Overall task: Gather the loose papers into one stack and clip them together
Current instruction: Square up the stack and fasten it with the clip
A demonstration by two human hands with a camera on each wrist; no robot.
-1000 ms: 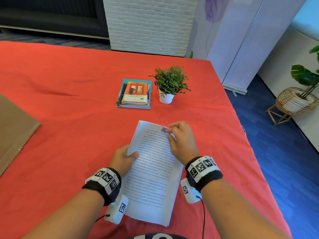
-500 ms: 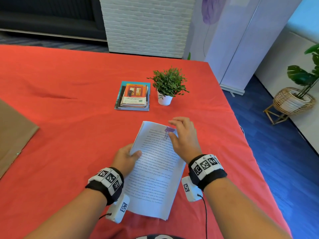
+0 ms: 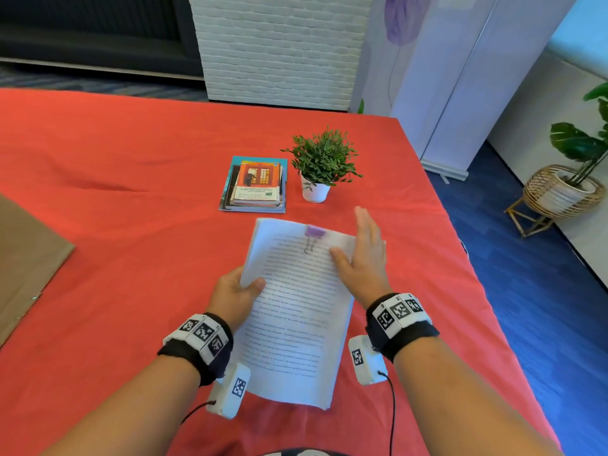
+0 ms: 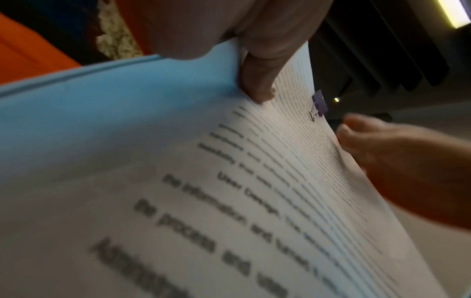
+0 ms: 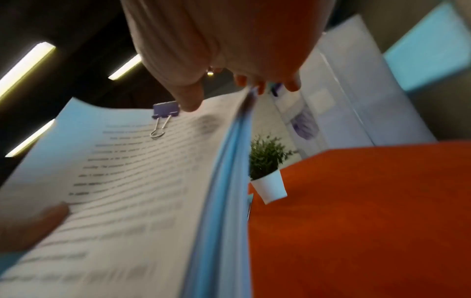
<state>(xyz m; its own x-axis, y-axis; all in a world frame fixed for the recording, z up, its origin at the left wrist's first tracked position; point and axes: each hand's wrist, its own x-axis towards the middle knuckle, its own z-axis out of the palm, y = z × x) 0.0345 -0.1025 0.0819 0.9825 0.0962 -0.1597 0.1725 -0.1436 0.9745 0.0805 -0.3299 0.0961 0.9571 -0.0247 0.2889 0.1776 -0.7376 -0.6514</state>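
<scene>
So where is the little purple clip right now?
In the head view, the purple clip sits on the far top edge of the paper stack, just left of the right hand, in front of the potted plant.

the words on the stack of papers [image 3: 296, 301] are too blurry to read in all three views, and in the left wrist view the near end of the stack runs off the bottom edge. the fingers of the left hand [image 3: 235, 296] are tucked under the stack's left edge, so only the thumb shows on top, and the fingers of the right hand [image 3: 362, 255] are partly behind the stack's right edge in the right wrist view. the brown board [image 3: 26, 258] at the left edge of the table [image 3: 115, 159] is cut off by the picture's side, and the titles on the pile of books [image 3: 255, 185] near the far edge are too small to read.
</scene>
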